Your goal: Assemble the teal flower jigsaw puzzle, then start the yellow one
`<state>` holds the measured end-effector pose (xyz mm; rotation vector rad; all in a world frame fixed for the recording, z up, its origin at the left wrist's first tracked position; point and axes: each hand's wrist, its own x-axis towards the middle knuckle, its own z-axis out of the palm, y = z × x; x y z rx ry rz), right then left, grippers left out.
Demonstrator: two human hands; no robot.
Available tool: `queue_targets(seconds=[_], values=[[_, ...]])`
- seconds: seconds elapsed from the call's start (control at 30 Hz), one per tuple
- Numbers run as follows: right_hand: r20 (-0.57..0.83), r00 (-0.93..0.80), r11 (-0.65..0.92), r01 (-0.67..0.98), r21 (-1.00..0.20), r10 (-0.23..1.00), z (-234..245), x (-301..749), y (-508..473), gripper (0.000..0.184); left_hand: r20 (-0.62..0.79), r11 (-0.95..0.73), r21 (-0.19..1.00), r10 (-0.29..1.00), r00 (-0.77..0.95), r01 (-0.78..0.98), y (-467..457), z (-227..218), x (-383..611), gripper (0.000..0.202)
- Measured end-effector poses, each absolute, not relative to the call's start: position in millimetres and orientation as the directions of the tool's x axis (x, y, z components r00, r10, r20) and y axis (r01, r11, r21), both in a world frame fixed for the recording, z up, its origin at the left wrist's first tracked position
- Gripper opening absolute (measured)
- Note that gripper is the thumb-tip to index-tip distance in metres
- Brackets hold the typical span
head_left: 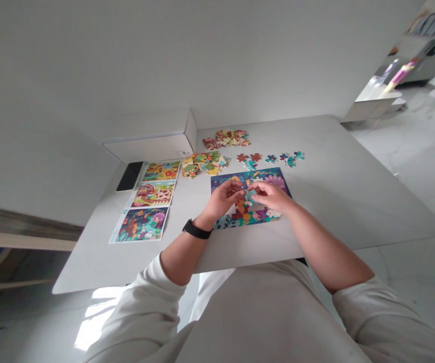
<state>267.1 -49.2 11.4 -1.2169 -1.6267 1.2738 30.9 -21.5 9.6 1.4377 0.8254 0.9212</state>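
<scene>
On a pale worktop point(334, 201), the left hand point(223, 198) and right hand point(272, 195) are together above a partly built jigsaw puzzle point(250, 177), fingertips at a teal jigsaw piece point(251, 197), grip unclear; a brushing wrist could knock loosely seated pieces askew.

The half-made jigsaw puzzle point(250, 177) lies flat near the near edge of the tabletop point(338, 191), with many colours on dark blue and a gap in its middle. A teal piece point(251, 197) is above this gap. Loose pieces point(225, 138) lie in two heaps toward the far edge, and small groups lie in a row beside them.
</scene>
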Motion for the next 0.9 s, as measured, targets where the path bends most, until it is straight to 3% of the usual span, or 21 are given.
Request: queue_targets(seconds=[0.33, 0.63, 0.9], values=[[-0.138, -0.317, 0.036, 0.488, -0.872, 0.938, 12, 287, -49, 0.027, 0.217, -0.404, 0.848, 0.854, 0.472, 0.343, -23, 9, 24, 0.028], [-0.181, -0.281, 0.010, 0.566, -0.825, 0.942, 7, 285, -48, 0.023, 0.224, -0.489, 0.761, 0.814, 0.536, 0.426, -21, 7, 21, 0.025], [-0.133, -0.241, 0.030, 0.573, -0.819, 0.961, -2, 298, -43, 0.022, 0.236, -0.567, 0.700, 0.758, 0.608, 0.435, -23, 11, 19, 0.023]])
